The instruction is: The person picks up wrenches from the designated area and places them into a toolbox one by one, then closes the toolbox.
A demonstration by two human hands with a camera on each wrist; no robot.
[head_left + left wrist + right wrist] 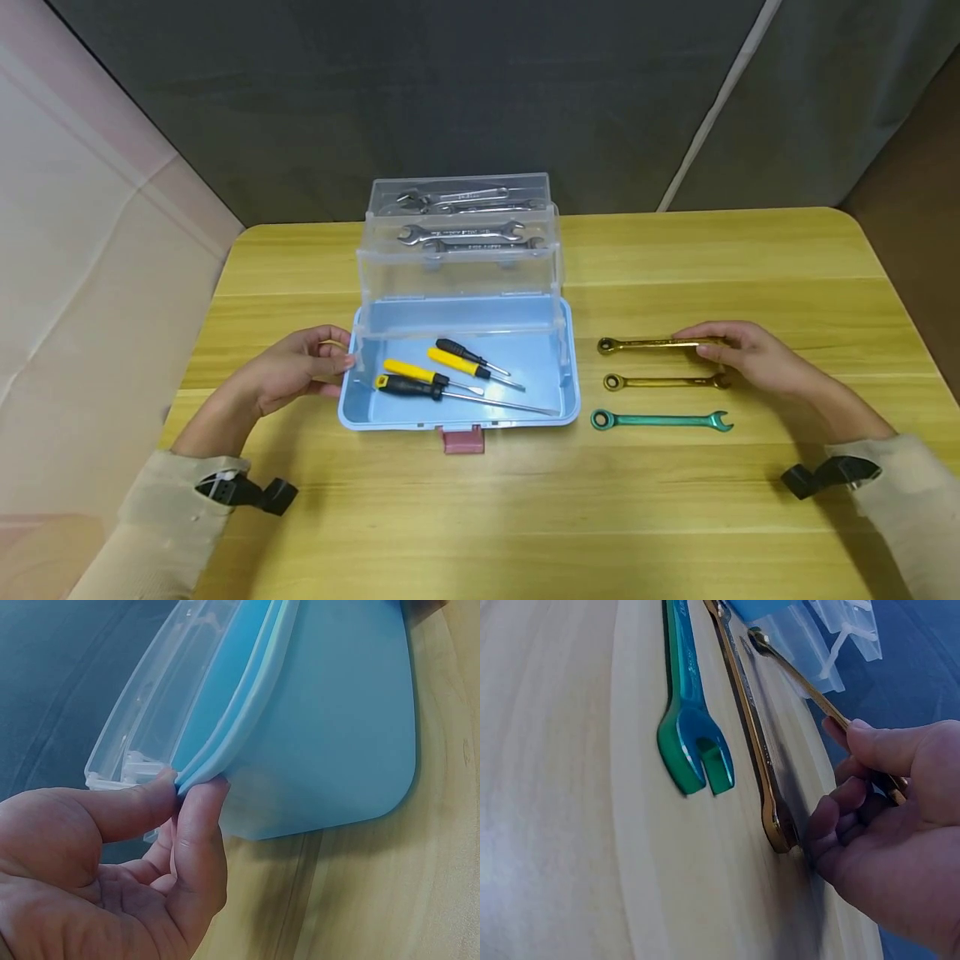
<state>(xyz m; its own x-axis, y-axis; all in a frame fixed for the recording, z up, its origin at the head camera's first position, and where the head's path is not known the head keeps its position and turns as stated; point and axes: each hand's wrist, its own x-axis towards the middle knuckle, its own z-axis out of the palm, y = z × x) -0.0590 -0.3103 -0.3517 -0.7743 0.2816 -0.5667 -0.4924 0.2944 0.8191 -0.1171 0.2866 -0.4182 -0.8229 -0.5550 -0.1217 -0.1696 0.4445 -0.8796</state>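
Observation:
A light blue toolbox (465, 423) stands on the table with its clear trays raised. Its left rim is pinched between the thumb and fingers of my left hand (300, 367); the left wrist view shows the thumb on top of the rim. My right hand (757, 358) grips a gold wrench (645, 343) near one end, and in the right wrist view that wrench (802, 679) looks lifted off the table. Just nearer to me lies a second gold wrench (660, 382), and below it a green wrench (660, 420). Several screwdrivers (408, 386) lie inside the box.
Several silver wrenches (461, 233) sit in the clear upper trays (457, 275). A pink latch (463, 440) hangs at the box's front. Behind the wooden table (480, 533) hangs a dark grey cloth (450, 100).

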